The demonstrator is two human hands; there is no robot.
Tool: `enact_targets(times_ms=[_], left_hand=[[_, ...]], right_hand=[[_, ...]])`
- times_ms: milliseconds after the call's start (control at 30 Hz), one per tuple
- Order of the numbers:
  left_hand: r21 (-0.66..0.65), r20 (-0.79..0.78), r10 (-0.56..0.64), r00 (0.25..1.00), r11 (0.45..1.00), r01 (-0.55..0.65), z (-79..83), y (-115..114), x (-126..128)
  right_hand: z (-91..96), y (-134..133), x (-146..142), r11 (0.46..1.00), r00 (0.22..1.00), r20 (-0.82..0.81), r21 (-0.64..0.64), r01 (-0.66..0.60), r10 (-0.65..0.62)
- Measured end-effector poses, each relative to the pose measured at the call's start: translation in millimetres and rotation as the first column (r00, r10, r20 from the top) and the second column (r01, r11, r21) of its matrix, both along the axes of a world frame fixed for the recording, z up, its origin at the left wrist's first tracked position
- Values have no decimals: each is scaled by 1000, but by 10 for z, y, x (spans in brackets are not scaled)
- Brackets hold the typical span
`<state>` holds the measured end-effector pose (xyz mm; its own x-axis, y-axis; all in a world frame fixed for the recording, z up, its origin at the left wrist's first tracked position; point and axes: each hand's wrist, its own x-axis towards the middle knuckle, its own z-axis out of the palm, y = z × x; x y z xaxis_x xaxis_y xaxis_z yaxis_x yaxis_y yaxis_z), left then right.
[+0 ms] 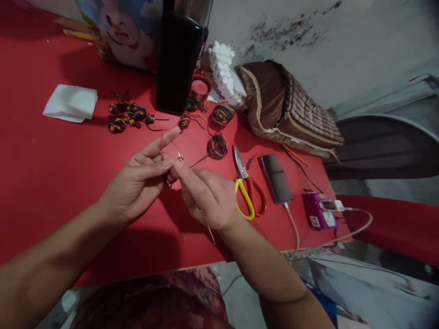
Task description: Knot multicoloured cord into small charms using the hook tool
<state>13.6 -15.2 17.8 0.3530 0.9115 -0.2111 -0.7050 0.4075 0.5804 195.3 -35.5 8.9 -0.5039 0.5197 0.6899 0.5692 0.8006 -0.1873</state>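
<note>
My left hand (144, 178) pinches a small bit of dark crocheted yarn, its index finger stretched out with a pink strand looped round it. My right hand (209, 194) is closed round a thin crochet hook (207, 224), whose shaft sticks out below the palm. The hook's tip meets the yarn between the two hands, and most of the work is hidden by my fingers. From there a strand runs to a multicoloured ball of yarn (217, 146). Another yarn ball (222, 114) lies just behind it.
Scissors (244, 176) with yellow and red handles lie right of my hands, beside a charging phone (276, 178) and a purple power adapter (317, 212). Several knotted yarn pieces (130, 114), folded white paper (71, 103) and an upright black phone (180, 64) stand or lie behind; a brown bag (291, 100) sits at the wall.
</note>
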Motion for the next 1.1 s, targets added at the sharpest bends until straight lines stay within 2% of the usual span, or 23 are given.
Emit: enact_targets(times_ms=[167, 367, 533, 633, 733, 833, 967, 1100], left_hand=[[77, -97, -1, 995, 997, 8, -37, 30, -35], [82, -146, -22, 989, 996, 35, -45, 61, -65], [-3, -83, -44, 996, 999, 44, -14, 63, -67], [-48, -38, -49, 998, 998, 48, 9, 50, -54], [-34, -72, -39, 997, 999, 37, 4, 34, -34], [24, -125, -9, 992, 1000, 12, -15, 30, -24], [44, -159, -18, 987, 999, 25, -32, 50, -49], [41, -178, -51, 983, 997, 59, -35, 90, -96]], right_hand=[[11, -32, -58, 996, 994, -113, -84, -8, -1], [68, -70, -56, 971, 970, -241, -234, -37, -21], [54, -45, -38, 986, 981, -194, -158, -63, 31], [9, -40, -55, 997, 994, -112, -79, -1, -8], [-35, -52, -81, 994, 995, -22, -64, 91, -93], [-46, -55, -94, 991, 994, -8, -85, 108, -109], [-2, -52, -84, 985, 988, -146, -172, 21, -46], [82, -80, -50, 948, 957, -286, -316, -51, -44]])
